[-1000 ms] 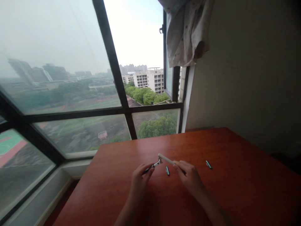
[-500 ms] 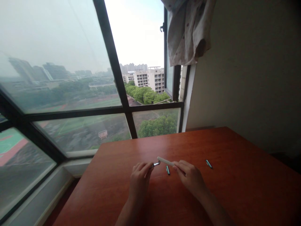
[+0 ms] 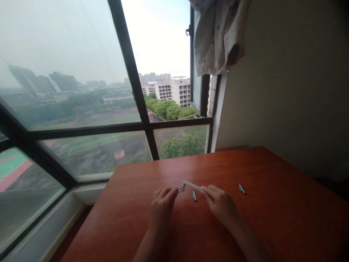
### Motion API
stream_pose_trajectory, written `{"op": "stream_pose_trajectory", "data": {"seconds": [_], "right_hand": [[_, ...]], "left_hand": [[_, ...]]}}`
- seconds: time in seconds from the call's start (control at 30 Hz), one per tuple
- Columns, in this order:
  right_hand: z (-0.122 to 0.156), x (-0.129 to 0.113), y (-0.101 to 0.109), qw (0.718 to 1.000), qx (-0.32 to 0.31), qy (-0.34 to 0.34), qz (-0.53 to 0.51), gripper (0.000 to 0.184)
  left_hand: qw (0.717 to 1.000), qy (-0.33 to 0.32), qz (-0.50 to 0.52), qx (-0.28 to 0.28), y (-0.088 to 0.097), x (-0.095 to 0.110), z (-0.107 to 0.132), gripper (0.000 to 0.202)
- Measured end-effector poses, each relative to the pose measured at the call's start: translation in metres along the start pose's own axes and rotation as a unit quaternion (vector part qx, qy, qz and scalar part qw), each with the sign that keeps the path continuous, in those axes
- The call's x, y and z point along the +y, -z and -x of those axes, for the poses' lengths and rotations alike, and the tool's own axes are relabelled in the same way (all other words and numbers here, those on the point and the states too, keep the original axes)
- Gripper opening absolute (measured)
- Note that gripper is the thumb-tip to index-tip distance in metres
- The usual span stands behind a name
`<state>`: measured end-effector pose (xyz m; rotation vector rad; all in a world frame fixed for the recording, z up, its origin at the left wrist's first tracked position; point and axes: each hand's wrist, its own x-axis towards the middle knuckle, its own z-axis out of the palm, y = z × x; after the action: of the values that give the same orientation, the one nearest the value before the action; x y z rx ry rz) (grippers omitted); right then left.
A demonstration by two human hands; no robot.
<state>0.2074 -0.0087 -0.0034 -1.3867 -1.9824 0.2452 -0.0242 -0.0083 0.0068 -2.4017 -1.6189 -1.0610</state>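
Above the table, my left hand (image 3: 163,204) is closed in a pinch around a slim silver handle (image 3: 180,190) with a narrow bent tip. Most of that handle is hidden by the fingers. My right hand (image 3: 222,203) grips the near end of a thin white stick (image 3: 192,185), pointing left and away from me. The handle's tip meets or nearly meets the underside of the stick's far end; I cannot tell if they touch. Between the hands, a small teal-and-black bar (image 3: 194,196) like a razor cartridge lies on the table, with a similar bar (image 3: 241,189) farther right.
The reddish-brown wooden table (image 3: 131,225) reaches to a dark-framed window (image 3: 89,131) at the back and left. A light cloth (image 3: 218,40) hangs by the open window pane, upper right. A plain wall (image 3: 278,94) stands on the right.
The silver handle's tip has turned slightly and its bend shows more clearly. The white stick's far end has shifted a little right and up. Both hands keep their grips.
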Motion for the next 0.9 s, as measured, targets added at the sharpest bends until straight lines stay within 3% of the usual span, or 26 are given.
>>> {"op": "stream_pose_trajectory", "data": {"seconds": [0.2, 0.4, 0.57, 0.73, 0.9], "right_hand": [[0.0006, -0.0043, 0.0003, 0.998, -0.051, 0.019, 0.04, 0.027], [-0.0003, -0.0009, 0.0, 0.998, -0.028, -0.009, 0.057, 0.03], [-0.0009, -0.001, -0.0002, 0.998, -0.055, 0.009, 0.02, 0.031], [-0.0013, 0.0011, -0.0006, 1.0, -0.028, -0.011, -0.001, 0.032], [-0.0017, 0.0021, -0.0008, 0.999, -0.005, -0.027, -0.047, 0.036]], "left_hand": [[1.0, 0.005, -0.006, -0.008, 0.0005, -0.0007, 0.0003, 0.019], [1.0, 0.006, -0.002, -0.018, -0.0003, 0.0012, 0.0002, 0.019], [0.999, 0.032, 0.023, -0.019, -0.0006, -0.0005, 0.0, 0.018], [0.99, 0.077, 0.113, -0.016, -0.0047, -0.0043, -0.0001, 0.018], [0.961, 0.123, 0.247, -0.018, -0.0054, -0.0049, -0.003, 0.02]]}}
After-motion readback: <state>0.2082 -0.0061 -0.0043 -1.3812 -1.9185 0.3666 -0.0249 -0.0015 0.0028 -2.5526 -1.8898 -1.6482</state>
